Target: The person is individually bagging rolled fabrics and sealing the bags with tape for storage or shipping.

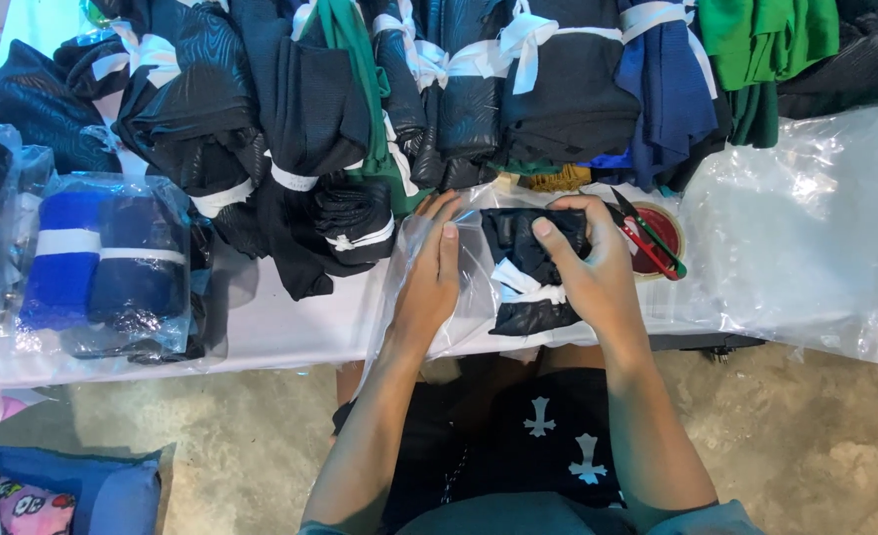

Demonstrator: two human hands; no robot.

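Clear plastic bag (pixel 464 287) centre; bagged blue bundles (pixel 102 263) left.

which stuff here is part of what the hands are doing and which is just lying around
In hand:
left hand
right hand
clear bag
black bundle

Lying about:
snips
red lid
tied bundles
bagged blue bundles
loose plastic

White table (pixel 290 332), mottled concrete floor (pixel 816 436), soft daylight
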